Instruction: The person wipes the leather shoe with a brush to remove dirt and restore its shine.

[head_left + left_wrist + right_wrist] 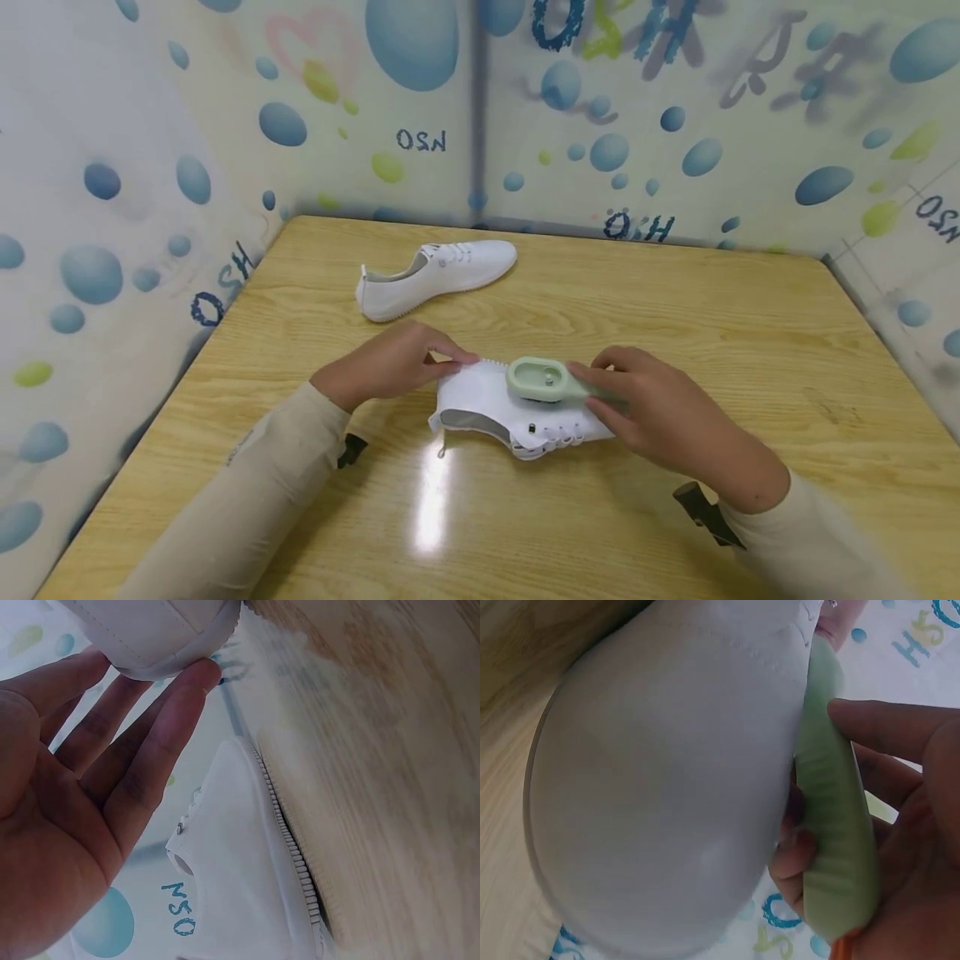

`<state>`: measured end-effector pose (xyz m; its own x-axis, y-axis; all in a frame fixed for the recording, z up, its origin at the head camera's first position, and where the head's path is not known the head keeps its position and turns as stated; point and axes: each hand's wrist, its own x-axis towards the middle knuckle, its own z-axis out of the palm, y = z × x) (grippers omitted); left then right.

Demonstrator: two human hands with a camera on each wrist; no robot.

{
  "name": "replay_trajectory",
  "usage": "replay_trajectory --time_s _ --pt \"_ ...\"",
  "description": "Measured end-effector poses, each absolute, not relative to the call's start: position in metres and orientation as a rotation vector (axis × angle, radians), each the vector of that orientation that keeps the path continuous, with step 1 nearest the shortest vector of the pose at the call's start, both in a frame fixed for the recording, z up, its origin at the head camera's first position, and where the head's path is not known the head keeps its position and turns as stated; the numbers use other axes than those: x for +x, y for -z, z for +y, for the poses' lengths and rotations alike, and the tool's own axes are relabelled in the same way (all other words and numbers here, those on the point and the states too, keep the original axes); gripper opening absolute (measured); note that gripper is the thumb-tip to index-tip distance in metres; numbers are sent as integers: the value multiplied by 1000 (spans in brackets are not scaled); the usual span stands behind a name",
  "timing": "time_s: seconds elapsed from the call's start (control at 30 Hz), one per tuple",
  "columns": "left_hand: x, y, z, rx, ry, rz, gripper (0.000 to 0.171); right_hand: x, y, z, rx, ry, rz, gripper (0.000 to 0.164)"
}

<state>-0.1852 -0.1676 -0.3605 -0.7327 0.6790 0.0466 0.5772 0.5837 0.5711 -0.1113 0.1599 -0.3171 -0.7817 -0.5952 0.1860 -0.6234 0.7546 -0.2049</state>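
Observation:
A white lace-up shoe [480,395] lies tilted on its side, its opening facing the near edge of the table. At its heel end my left hand [397,367] holds it between thumb and fingers; in the left wrist view the fingertips [201,671] touch the heel. A pale green brush [537,379] rests against the shoe's upper side, its bristles mostly hidden beneath. My right hand [660,412] grips the brush handle, and in the right wrist view fingers wrap round the ribbed green handle [832,817] beside the shoe's toe [660,802].
A second white shoe [442,279] stands upright farther back on the wooden table [675,308], toe pointing right. Behind the table rises a wall [510,125] covered with blue and green drop patterns. Light glares off the tabletop near the front.

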Motion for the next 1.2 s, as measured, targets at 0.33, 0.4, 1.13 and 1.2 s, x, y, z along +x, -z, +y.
replay_trajectory --time_s 0.33,0.4,1.13,1.2 --pt "-187 361 -168 1055 -848 2643 25 -118 327 132 1059 -393 -2815 44" --pt "-186 361 -168 1052 -846 2640 25 -119 329 127 1067 -382 -2826 45" --pt "-182 356 -166 1055 -848 2651 25 -106 291 187 836 -310 -3044 43" --pt "-182 356 -166 1047 -852 2648 24 -106 292 187 854 -333 -3036 42"
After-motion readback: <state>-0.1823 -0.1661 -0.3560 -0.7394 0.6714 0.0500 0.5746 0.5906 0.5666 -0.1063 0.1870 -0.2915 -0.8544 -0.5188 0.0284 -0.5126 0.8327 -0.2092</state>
